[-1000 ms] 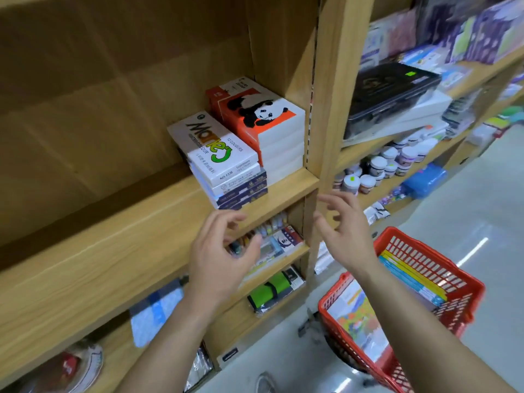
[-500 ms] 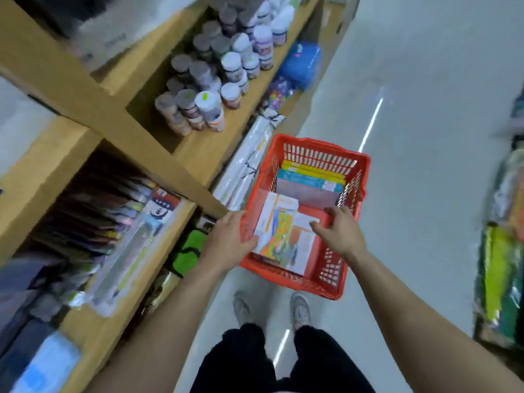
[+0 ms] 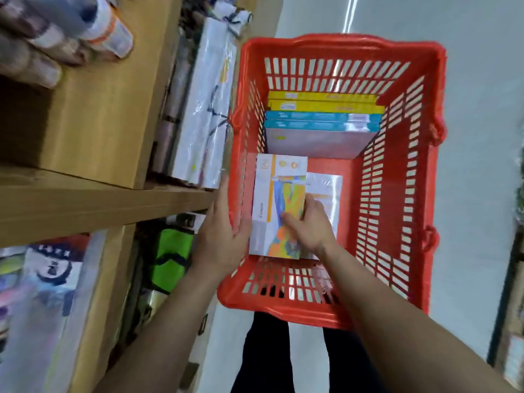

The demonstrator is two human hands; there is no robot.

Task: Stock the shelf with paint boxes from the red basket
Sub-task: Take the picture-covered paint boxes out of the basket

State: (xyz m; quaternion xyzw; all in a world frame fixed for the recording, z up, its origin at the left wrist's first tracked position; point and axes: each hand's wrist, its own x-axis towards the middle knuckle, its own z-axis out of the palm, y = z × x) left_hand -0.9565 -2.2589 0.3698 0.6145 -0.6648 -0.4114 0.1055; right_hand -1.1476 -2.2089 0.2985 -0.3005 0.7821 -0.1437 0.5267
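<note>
The red basket (image 3: 397, 194) stands on the floor right below me. A white paint box with a colourful picture (image 3: 276, 194) lies in its near half. My right hand (image 3: 307, 225) is closed on that box's right edge, thumb on the picture. My left hand (image 3: 224, 231) lies flat against the box's left edge, over the basket's left wall, fingers spread. A second white box (image 3: 329, 188) lies partly under the first. Yellow and teal boxes (image 3: 323, 112) stand on edge at the basket's far end.
The wooden shelf unit (image 3: 107, 199) rises on the left, close to the basket. White wrapped packs (image 3: 204, 114) lie on its low shelf beside the basket. Blurred jars (image 3: 56, 32) stand higher up. A green item (image 3: 170, 256) sits low. Grey floor (image 3: 476, 109) lies to the right.
My view dropped from the upper shelf to the basket. Both hands came down from the stacked boxes and went into the basket; the right hand closed on the colourful white box.
</note>
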